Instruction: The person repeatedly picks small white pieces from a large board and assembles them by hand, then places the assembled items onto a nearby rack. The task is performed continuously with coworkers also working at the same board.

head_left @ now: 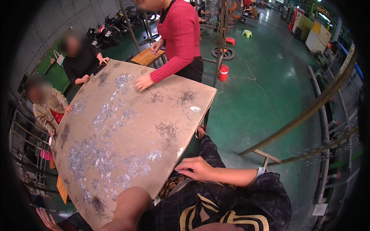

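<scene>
My right hand point(195, 168) rests over my lap beside the near edge of the table point(162, 115). Its fingers stretch toward the left, with nothing visible in them. Of my left arm, a bare bent part point(133, 202) shows over the table's near edge; the left hand itself is out of sight. Many small, shiny silvery strips point(92, 158) lie scattered across the tabletop, with a looser group point(138, 163) nearest me. Dark, thin wire-like pieces point(167, 133) form several heaps, one point(99, 206) near my left arm. Their exact kind is too small to tell.
A standing person in a red top point(179, 38) reaches over the far side. Two seated people point(79, 57) have hands at the left edge. Another hand point(47, 219) shows at lower left. A red bucket point(223, 73) and a metal frame point(300, 115) stand to the right.
</scene>
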### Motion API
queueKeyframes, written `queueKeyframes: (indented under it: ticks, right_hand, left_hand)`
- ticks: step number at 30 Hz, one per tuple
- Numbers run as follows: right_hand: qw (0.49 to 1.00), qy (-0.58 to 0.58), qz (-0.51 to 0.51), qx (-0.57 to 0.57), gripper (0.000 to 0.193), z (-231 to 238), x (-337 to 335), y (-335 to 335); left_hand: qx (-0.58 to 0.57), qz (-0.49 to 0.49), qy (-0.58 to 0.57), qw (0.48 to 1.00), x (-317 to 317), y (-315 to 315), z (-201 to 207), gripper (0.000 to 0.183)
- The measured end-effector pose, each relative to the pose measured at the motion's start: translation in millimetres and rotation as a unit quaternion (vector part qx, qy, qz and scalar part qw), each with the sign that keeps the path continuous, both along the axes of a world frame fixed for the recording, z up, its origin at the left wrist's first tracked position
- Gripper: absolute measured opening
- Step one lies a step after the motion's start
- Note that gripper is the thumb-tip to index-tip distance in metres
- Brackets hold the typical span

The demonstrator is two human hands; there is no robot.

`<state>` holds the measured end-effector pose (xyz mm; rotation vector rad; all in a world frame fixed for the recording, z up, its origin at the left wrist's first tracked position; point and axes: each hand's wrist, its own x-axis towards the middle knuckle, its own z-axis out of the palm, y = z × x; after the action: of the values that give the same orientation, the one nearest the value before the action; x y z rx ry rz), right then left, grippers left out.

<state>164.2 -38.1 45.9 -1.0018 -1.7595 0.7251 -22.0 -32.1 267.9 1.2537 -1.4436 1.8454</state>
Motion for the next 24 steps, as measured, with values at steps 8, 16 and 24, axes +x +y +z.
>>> queueKeyframes:
  ticks: [8, 16, 24]
  right_hand:
    - [1.0, -0.005, -0.002, -0.006, 0.015, 3, -2, -1]
    - [1.0, 0.008, -0.002, -0.013, 0.014, 4, -1, -3]
    - [1.0, 0.0, 0.003, -0.019, 0.016, 1, -1, -3]
  left_hand:
    - [-0.033, 0.165, 0.119, 0.978, -2, 12, 1, 0.013]
    - [-0.067, 0.21, -0.008, 0.975, 13, 5, 6, 0.021]
    - [-0.017, 0.154, 0.075, 0.985, 6, 17, -2, 0.026]
